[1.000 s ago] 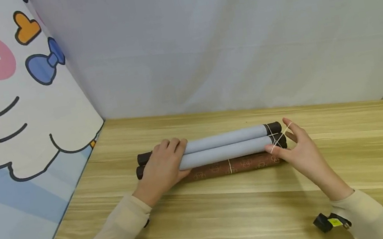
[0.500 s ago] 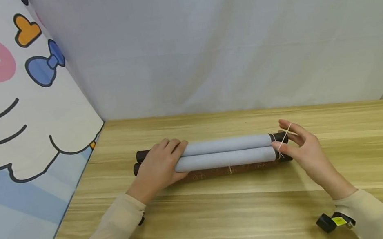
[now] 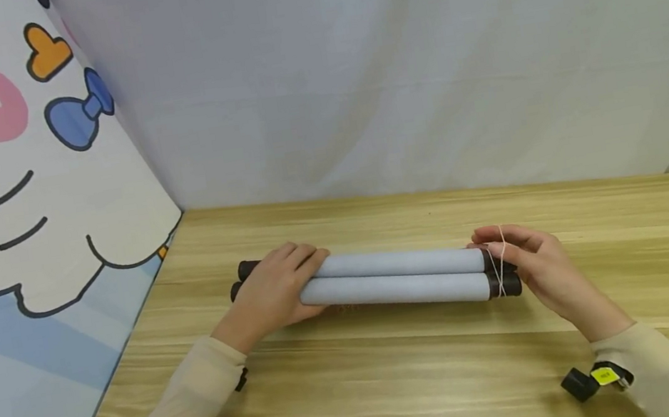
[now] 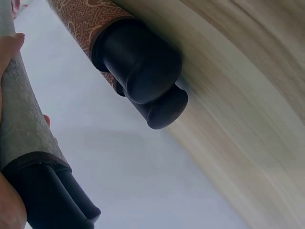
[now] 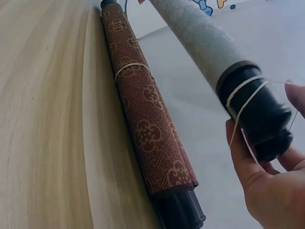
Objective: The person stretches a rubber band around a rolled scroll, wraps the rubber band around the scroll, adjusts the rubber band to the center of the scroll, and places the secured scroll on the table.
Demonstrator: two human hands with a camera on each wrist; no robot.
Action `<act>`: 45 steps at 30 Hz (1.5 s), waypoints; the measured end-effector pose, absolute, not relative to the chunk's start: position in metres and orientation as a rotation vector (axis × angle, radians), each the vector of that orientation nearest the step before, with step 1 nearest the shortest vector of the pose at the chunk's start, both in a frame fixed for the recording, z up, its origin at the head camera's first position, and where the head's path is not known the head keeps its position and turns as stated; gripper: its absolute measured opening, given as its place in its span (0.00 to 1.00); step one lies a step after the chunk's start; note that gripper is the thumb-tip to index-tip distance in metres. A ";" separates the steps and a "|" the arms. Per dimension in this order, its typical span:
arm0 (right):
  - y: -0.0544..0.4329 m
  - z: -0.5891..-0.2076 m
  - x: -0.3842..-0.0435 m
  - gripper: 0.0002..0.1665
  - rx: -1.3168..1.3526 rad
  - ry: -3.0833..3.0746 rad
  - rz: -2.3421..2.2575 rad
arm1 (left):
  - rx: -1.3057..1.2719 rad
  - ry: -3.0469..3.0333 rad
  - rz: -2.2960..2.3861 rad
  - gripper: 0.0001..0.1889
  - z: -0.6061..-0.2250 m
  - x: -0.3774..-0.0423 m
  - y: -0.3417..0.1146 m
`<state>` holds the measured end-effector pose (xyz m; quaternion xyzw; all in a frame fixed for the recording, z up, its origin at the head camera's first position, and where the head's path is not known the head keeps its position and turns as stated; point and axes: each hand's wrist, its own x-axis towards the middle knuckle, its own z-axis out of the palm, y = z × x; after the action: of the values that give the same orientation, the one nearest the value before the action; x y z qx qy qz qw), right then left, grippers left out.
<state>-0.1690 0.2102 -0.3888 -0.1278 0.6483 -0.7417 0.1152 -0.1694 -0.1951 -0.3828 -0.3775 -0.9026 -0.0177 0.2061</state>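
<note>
A pale blue-grey scroll point(image 3: 398, 284), rolled in from both sides into two parallel rolls with black end knobs, is held above the table. My left hand point(image 3: 278, 289) grips it near its left end, fingers over the top. At the other end, my right hand point(image 3: 540, 264) holds a thin pale rubber band point(image 5: 245, 84), which loops round the black knobs and stretches to the fingers and thumb. Below lies a red-brown patterned scroll point(image 5: 143, 105) with its own band round the middle; the pale scroll hides most of it in the head view.
The wood-grain table point(image 3: 400, 386) reaches back to a pale grey curtain point(image 3: 387, 85). A cartoon-printed panel point(image 3: 36, 210) stands along the left side. A black strap device with a yellow label point(image 3: 605, 376) sits at the right wrist.
The pale scroll's right end has swung down toward me, covering more of the brown scroll. My right hand's fingers have drawn in over the knobs, and the band's strands have shifted on them.
</note>
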 end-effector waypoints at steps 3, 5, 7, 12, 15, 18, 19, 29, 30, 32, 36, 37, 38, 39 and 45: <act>0.210 -0.389 -0.169 0.15 -0.386 1.943 -2.144 | -1.067 -2.516 -0.052 0.39 -0.382 -0.169 -0.196; 0.210 -0.389 -0.169 0.13 -0.374 1.962 -2.152 | -1.064 -2.514 -0.054 0.39 -0.381 -0.169 -0.197; 0.211 -0.389 -0.169 0.12 -0.361 1.983 -2.172 | -1.049 -2.514 -0.052 0.39 -0.381 -0.170 -0.198; 0.212 -0.390 -0.171 0.09 -0.402 2.057 -2.213 | -1.061 -2.527 -0.052 0.40 -0.385 -0.171 -0.198; 0.214 -0.390 -0.170 0.05 -0.474 2.232 -2.127 | -1.075 -2.548 -0.043 0.40 -0.387 -0.171 -0.197; 0.216 -0.391 -0.167 0.05 -0.653 2.559 -1.920 | -1.055 -2.569 -0.048 0.39 -0.388 -0.170 -0.197; 0.218 -0.391 -0.166 0.07 -0.762 2.679 -1.835 | -1.049 -2.577 -0.052 0.38 -0.388 -0.170 -0.197; 0.224 -0.387 -0.164 0.22 -1.908 3.185 -0.986 | -1.046 -2.603 -0.088 0.37 -0.389 -0.171 -0.199; 0.223 -0.385 -0.164 0.22 -1.952 3.184 -0.928 | -1.047 -2.604 -0.086 0.38 -0.389 -0.171 -0.200; 0.222 -0.383 -0.163 0.22 -2.004 3.179 -0.827 | -1.049 -2.609 -0.084 0.37 -0.390 -0.171 -0.200; 0.221 -0.379 -0.161 0.25 -2.002 3.184 -0.654 | -1.051 -2.619 -0.093 0.37 -0.391 -0.171 -0.200; 0.221 -0.379 -0.160 0.26 -2.002 3.179 -0.620 | -1.054 -2.623 -0.094 0.37 -0.391 -0.171 -0.200; 0.221 -0.379 -0.160 0.26 -2.003 3.176 -0.590 | -1.059 -2.623 -0.095 0.37 -0.392 -0.171 -0.200; 0.221 -0.379 -0.160 0.26 -2.006 3.170 -0.560 | -1.062 -2.626 -0.094 0.37 -0.392 -0.171 -0.200; 0.220 -0.382 -0.158 0.27 -1.979 3.152 -0.463 | -1.072 -2.641 -0.097 0.38 -0.395 -0.170 -0.200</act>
<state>-0.1583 0.2198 -0.3817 -0.5034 0.8019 -0.1178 -0.2996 -0.1699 -0.1996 -0.3947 -0.3718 -0.9164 -0.0338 0.1443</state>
